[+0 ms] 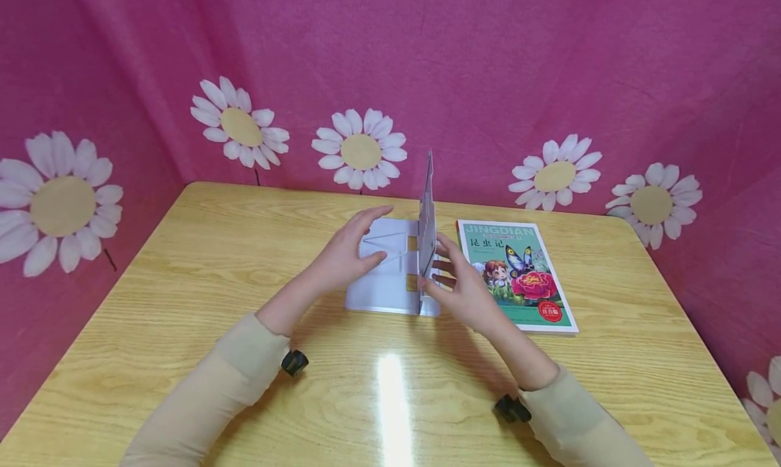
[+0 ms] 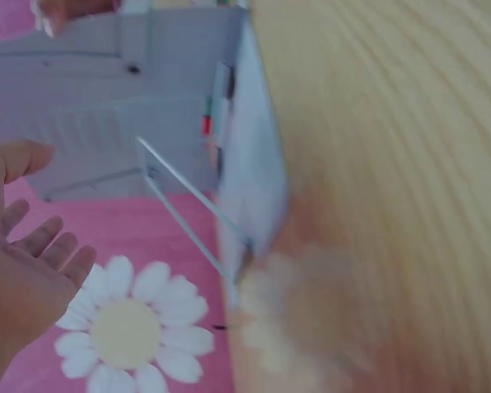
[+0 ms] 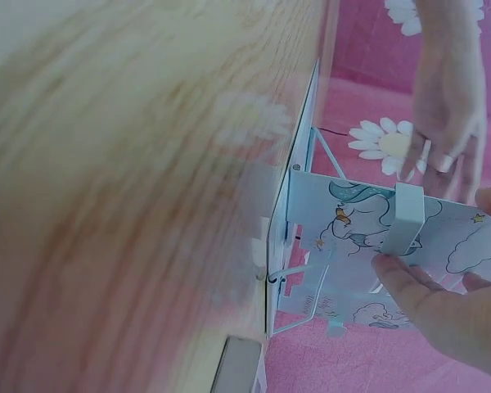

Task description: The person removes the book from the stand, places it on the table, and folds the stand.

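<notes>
The right hand (image 3: 458,319) holds the stand (image 3: 331,246), fingers on its unicorn-printed face near a pale block (image 3: 407,217). The left hand (image 3: 454,123) shows beyond it. Tabletop (image 3: 106,205) fills the left; daisy-patterned pink cloth (image 3: 393,360) hangs behind.

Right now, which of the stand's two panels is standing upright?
The unicorn-printed panel stands upright, held by the right hand; the other, the pale base panel, lies flat on the table.

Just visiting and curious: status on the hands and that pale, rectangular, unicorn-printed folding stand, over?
Left hand empty; right hand gripping upright panel. Folding stand on wood-grain table, base flat. Rectangular green book to its right, apparently not blocking.
</notes>
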A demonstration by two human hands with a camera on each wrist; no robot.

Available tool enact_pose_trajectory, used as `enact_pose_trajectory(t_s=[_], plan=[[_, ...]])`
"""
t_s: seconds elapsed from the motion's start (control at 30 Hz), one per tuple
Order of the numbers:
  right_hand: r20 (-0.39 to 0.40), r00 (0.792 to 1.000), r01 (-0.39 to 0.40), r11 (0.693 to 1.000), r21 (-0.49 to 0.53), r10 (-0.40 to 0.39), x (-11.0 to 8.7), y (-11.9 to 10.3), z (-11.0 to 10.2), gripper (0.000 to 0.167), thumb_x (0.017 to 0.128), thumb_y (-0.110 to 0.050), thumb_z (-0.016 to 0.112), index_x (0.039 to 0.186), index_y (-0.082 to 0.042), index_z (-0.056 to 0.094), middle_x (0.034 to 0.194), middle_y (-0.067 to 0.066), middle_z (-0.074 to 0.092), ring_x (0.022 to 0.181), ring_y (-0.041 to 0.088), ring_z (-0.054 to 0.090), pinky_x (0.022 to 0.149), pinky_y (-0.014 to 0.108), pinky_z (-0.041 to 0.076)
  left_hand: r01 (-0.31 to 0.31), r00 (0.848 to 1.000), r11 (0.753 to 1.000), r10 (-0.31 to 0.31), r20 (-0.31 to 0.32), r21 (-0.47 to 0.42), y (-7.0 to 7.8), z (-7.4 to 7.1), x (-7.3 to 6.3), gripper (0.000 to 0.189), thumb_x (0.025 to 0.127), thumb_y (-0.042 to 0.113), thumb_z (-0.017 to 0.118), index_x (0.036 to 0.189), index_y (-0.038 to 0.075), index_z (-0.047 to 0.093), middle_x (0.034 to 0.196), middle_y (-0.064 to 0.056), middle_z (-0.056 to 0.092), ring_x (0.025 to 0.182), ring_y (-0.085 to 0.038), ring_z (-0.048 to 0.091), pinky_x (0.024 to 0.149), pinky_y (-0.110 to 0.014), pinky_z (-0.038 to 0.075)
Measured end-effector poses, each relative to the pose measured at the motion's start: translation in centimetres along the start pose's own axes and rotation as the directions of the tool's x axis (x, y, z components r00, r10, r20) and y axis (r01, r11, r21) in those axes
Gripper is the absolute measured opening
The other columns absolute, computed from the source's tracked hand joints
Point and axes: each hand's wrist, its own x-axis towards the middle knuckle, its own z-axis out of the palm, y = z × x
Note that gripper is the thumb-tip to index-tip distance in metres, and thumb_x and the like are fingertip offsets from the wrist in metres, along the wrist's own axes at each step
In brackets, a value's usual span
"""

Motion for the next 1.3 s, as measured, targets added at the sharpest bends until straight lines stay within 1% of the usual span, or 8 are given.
enact_pose_trajectory(t_s=[0.23, 0.37, 0.47, 0.67, 0.83, 1.0, 1.17, 1.3], plan=[[0.011, 1.000, 0.015, 0.999, 0.035, -0.016, -0.6, 0.2, -0.4, 0.077, 0.087, -0.004, 0.063, 0.149, -0.017, 0.021, 0.142, 0.022, 0.039, 0.123, 0.039, 0.049, 0.098, 0.044, 0.045, -0.002, 0.999, 0.999, -0.001, 0.052, 0.053, -3.3, 0.6, 0.4, 0.073, 0.081, 0.011, 0.072, 0.144, 0.009, 0.035, 0.148, -0.009, 0.035, 0.137, -0.025, 0.031, 0.112, -0.044, 0.028], [0.011, 1.000, 0.015, 0.999, 0.042, -0.015, -0.7, 0.3, -0.5, 0.076, 0.087, -0.003, 0.062, 0.150, -0.016, 0.020, 0.142, 0.023, 0.039, 0.123, 0.039, 0.048, 0.098, 0.043, 0.045, -0.002, 0.995, 0.997, -0.005, 0.096, 0.075, -4.6, 0.8, 0.8, 0.074, 0.081, 0.014, 0.074, 0.144, 0.009, 0.035, 0.149, -0.010, 0.034, 0.138, -0.026, 0.030, 0.113, -0.045, 0.026], [0.010, 1.000, 0.019, 0.999, 0.049, -0.020, -0.7, 0.4, -0.6, 0.076, 0.088, -0.003, 0.062, 0.150, -0.016, 0.019, 0.142, 0.023, 0.038, 0.124, 0.039, 0.048, 0.099, 0.043, 0.045, 0.020, 0.990, 0.995, -0.034, 0.140, 0.101, -5.4, 0.8, 1.1, 0.077, 0.081, 0.017, 0.075, 0.145, 0.011, 0.034, 0.149, -0.010, 0.034, 0.138, -0.027, 0.030, 0.114, -0.044, 0.025], [0.010, 0.999, 0.032, 0.999, 0.044, -0.032, -0.8, 0.6, -0.7, 0.077, 0.089, -0.002, 0.060, 0.151, -0.016, 0.015, 0.142, 0.025, 0.037, 0.124, 0.041, 0.047, 0.099, 0.043, 0.044, 0.092, 0.960, 0.978, -0.137, 0.244, 0.187, -6.7, 1.0, 1.7, 0.082, 0.079, 0.021, 0.077, 0.147, 0.012, 0.031, 0.149, -0.010, 0.034, 0.138, -0.026, 0.030, 0.115, -0.040, 0.023], [0.010, 1.000, 0.029, 0.999, 0.040, -0.029, -1.0, 0.6, -0.7, 0.077, 0.089, -0.002, 0.059, 0.150, -0.015, 0.015, 0.142, 0.027, 0.037, 0.123, 0.043, 0.047, 0.097, 0.045, 0.045, 0.086, 0.930, 0.963, -0.170, 0.327, 0.257, -7.4, 1.0, 2.2, 0.086, 0.077, 0.023, 0.079, 0.147, 0.008, 0.031, 0.149, -0.012, 0.035, 0.137, -0.028, 0.031, 0.115, -0.040, 0.024], [0.016, 1.000, 0.022, 0.999, 0.048, -0.023, -1.0, 0.6, -0.8, 0.076, 0.089, -0.002, 0.060, 0.150, -0.016, 0.016, 0.142, 0.026, 0.037, 0.122, 0.043, 0.048, 0.097, 0.045, 0.045, 0.103, 0.904, 0.947, -0.216, 0.368, 0.304, -8.2, 0.6, 2.3, 0.088, 0.076, 0.027, 0.079, 0.147, 0.006, 0.030, 0.150, -0.012, 0.034, 0.139, -0.027, 0.029, 0.115, -0.039, 0.023], [0.031, 0.999, 0.015, 0.998, 0.053, -0.017, -1.0, 0.5, -0.9, 0.077, 0.090, -0.003, 0.059, 0.150, -0.018, 0.014, 0.143, 0.025, 0.036, 0.124, 0.042, 0.047, 0.098, 0.044, 0.045, 0.123, 0.892, 0.950, -0.233, 0.387, 0.288, -8.8, 0.1, 2.3, 0.089, 0.076, 0.028, 0.080, 0.147, 0.007, 0.030, 0.150, -0.011, 0.033, 0.140, -0.026, 0.028, 0.115, -0.038, 0.023], [0.043, 0.999, 0.008, 0.998, 0.067, -0.011, -1.0, 0.6, -0.9, 0.078, 0.090, -0.003, 0.059, 0.151, -0.019, 0.013, 0.143, 0.025, 0.035, 0.123, 0.043, 0.047, 0.097, 0.044, 0.045, 0.133, 0.888, 0.950, -0.241, 0.393, 0.282, -9.0, -0.1, 2.2, 0.089, 0.076, 0.028, 0.080, 0.147, 0.007, 0.031, 0.150, -0.011, 0.033, 0.140, -0.026, 0.027, 0.115, -0.038, 0.022]])
